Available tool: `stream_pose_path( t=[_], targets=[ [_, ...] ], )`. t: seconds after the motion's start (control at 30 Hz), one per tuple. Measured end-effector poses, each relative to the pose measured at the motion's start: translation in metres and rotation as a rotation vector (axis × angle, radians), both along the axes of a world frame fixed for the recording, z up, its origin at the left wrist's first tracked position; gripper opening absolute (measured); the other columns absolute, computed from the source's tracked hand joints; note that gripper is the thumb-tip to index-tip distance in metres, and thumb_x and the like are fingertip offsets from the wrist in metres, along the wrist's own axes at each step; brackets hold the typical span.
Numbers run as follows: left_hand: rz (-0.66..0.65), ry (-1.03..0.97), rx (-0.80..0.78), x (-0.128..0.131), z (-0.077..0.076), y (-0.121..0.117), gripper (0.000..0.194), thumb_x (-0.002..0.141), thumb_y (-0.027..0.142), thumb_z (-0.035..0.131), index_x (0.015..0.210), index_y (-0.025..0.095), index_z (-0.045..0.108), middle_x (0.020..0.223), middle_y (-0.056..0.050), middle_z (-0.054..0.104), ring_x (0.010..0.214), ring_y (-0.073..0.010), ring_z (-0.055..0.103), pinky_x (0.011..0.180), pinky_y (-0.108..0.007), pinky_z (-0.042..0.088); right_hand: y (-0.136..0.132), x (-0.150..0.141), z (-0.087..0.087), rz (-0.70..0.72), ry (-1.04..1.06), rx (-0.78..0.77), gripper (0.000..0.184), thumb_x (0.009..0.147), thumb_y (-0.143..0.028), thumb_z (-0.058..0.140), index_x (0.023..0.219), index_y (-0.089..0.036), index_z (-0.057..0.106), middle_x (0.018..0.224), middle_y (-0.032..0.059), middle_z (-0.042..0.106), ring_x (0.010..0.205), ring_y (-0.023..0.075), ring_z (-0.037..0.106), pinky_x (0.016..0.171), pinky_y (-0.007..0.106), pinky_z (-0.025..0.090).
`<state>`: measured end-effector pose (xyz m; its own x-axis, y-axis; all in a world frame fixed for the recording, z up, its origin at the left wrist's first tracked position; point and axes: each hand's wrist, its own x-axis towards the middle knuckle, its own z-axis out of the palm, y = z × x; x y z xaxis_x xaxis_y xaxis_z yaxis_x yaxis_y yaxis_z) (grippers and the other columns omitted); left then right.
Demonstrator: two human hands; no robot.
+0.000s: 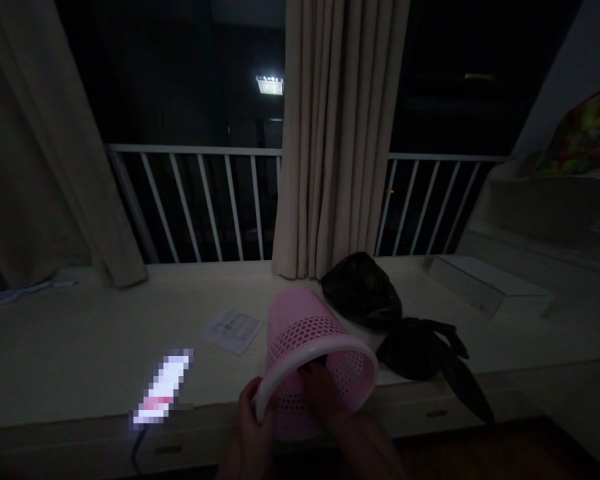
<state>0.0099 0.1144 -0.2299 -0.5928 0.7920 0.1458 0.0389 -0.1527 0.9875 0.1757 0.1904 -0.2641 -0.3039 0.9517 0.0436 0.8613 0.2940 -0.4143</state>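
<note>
A pink plastic wastebasket (297, 310) with a band of round holes lies tilted over the ledge's front edge, its mouth facing me. My left hand (255, 403) is closed around the left side of its rim. My right hand (323, 390) reaches through the mouth into the basket. Something black shows by its fingers, but the dim light hides what it is and whether they grip it. Right of the basket sits a bulging black plastic bag (363, 293). In front of that lies a second black bag (413, 350), its long tied end hanging over the edge.
On the white ledge (100, 320) lie a sheet of paper (233, 330) and a lit, blurred-out phone-like screen (165, 387) with a cable. A white box (490, 283) stands at right. Beige curtains (343, 133) and a white railing (195, 150) are behind.
</note>
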Motion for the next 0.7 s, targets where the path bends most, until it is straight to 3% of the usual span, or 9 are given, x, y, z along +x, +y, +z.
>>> stream_pose_path(
  t=[0.2,0.47,0.7],
  targets=[
    [-0.023,-0.028,-0.038,0.001,0.003,0.003,0.063,0.066,0.058,0.074,0.111,0.017,0.06,0.106,-0.012,0.071,0.097,-0.0302,0.07,0.084,-0.04,0.059,0.01,-0.009,0.004,-0.024,-0.054,0.033,0.05,0.092,-0.011,0.038,0.134,-0.012,0.065,0.134,0.0173,0.063,0.123,0.0248,0.058,0.112,0.038,0.04],
    [-0.02,-0.042,-0.031,0.002,-0.004,0.007,0.063,0.069,0.065,0.069,0.11,0.018,0.062,0.102,-0.012,0.073,0.095,-0.0307,0.071,0.081,-0.041,0.059,0.001,-0.006,0.024,0.028,-0.098,-0.004,0.049,0.092,-0.013,0.039,0.133,-0.012,0.066,0.133,0.0173,0.062,0.125,0.0292,0.056,0.111,0.042,0.04],
    [-0.059,-0.015,-0.073,0.0,0.001,0.004,0.068,0.068,0.069,0.065,0.111,0.016,0.062,0.105,-0.014,0.072,0.097,-0.0318,0.07,0.086,-0.043,0.058,0.001,-0.007,0.022,0.015,-0.105,-0.013,0.052,0.091,-0.011,0.039,0.136,-0.013,0.065,0.139,0.0166,0.059,0.128,0.0286,0.054,0.113,0.041,0.037]
  ],
)
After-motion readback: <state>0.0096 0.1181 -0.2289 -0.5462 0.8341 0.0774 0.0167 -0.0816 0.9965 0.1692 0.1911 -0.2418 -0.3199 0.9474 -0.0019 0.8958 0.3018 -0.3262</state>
